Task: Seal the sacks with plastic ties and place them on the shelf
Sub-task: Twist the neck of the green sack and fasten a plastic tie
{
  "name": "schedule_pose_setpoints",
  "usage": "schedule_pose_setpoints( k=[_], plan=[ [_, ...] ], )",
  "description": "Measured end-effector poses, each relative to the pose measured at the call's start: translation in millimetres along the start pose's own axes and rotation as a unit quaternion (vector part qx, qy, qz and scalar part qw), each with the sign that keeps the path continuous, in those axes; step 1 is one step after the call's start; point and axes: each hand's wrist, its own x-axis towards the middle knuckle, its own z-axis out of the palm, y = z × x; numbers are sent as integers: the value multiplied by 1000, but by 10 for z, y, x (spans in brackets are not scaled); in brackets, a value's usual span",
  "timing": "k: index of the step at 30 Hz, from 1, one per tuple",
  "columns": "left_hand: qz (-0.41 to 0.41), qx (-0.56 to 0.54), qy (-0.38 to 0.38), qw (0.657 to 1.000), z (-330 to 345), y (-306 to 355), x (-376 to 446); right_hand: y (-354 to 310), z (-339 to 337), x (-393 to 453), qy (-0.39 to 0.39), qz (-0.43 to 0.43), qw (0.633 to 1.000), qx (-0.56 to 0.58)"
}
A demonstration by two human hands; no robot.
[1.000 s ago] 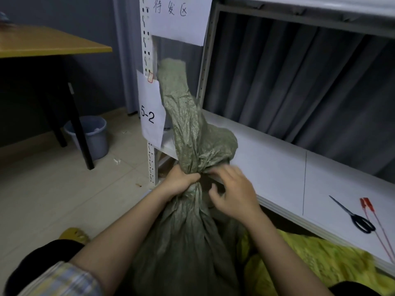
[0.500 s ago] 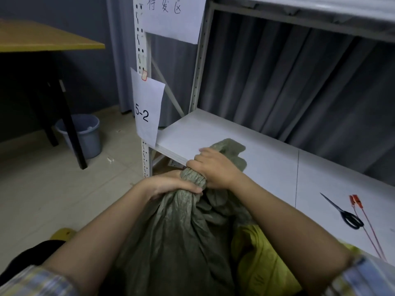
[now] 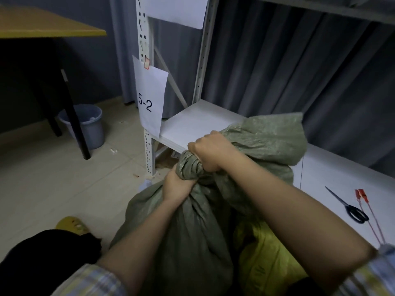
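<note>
A full green woven sack [image 3: 188,242] stands on the floor in front of the white shelf [image 3: 198,124]. Its gathered neck is twisted into a tight roll. My left hand [image 3: 177,186] grips the neck from below. My right hand [image 3: 210,152] grips the twisted neck just above it, fist closed. The loose top of the sack [image 3: 269,139] is folded over to the right and lies on the shelf board. Two red plastic ties [image 3: 367,212] lie on the shelf at the right. A yellow sack [image 3: 265,259] lies behind the green one, partly hidden by my right forearm.
Black-handled scissors [image 3: 350,208] lie on the shelf beside the ties. A paper label "5-2" [image 3: 149,99] hangs on the shelf post. A grey bucket [image 3: 85,124] stands under a wooden table [image 3: 42,28] at the left. My foot in a yellow slipper [image 3: 72,225] is on the tiled floor.
The sack's top stood upright a second ago; it has been bent down to the right onto the shelf. My right hand moved from beside the neck to gripping it above my left hand.
</note>
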Motion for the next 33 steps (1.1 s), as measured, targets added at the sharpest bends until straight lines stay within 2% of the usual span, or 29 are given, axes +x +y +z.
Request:
schedule_pose_setpoints(
  k=[3,6,8,11,12,16,19,22,24,29,30,31,32,33],
  plan=[
    [39,21,-66,997,-77,8,123,90,212,-179,31,12,997,64],
    [41,58,-106,992,-142,17,167,188,531,-421,20,64,983,173],
    [25,55,-140,988,-155,5,168,177,754,-546,6,128,948,292],
    [1,72,-191,979,-177,-20,203,62,1026,-634,-10,203,866,456],
    [-7,88,-204,975,-190,-25,216,27,1102,-655,-22,224,845,484],
    [-3,124,-234,964,-246,-47,241,-18,1186,-663,-67,249,811,526],
    [6,125,-223,967,-239,-81,267,31,1032,-542,-16,258,793,552],
    [-4,107,-136,985,-137,-34,209,30,860,-374,36,282,761,582],
    [-14,93,-100,991,-59,-8,165,-54,794,-323,59,298,714,631],
    [-80,-1,-153,985,-27,-2,143,-401,802,-346,114,350,542,755],
    [-83,-10,-155,984,-34,-3,140,-453,804,-367,126,342,519,773],
    [-89,-15,-153,984,-42,-7,136,-496,820,-399,130,326,509,786],
    [-98,-23,-148,984,-51,-16,136,-527,850,-444,121,306,516,791],
    [-114,-31,-138,983,-66,-15,141,-556,886,-496,100,291,544,780]
  ],
)
